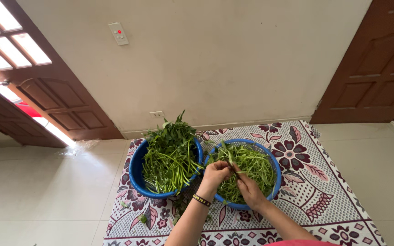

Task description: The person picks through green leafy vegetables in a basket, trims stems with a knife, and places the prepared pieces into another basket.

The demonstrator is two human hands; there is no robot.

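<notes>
Green stem: we pinch a thin green stem (233, 170) between both hands, above the near rim of the right basin.
Left hand (216, 174): our fingers are curled together, clamped on the stem's near end.
Right hand (248, 189): our fingertips are closed on the same stem, at about four o'clock from the left hand.
Right basin (275, 169): blue, and it holds the picked greens (251, 167).
Left basin (137, 173): blue, at nine o'clock from our hands, with long leafy stalks (172, 155) heaped above its rim.
Risk, spill: we judge that the stalks could slide onto the floral mat (306, 182), since they overhang the rim.
Risk, drop: we judge that a snapped piece could fall outside the basin, because our hands work right above its edge.
Risk, scatter: a few leaf scraps (143, 218) already lie on the mat at seven o'clock.
</notes>
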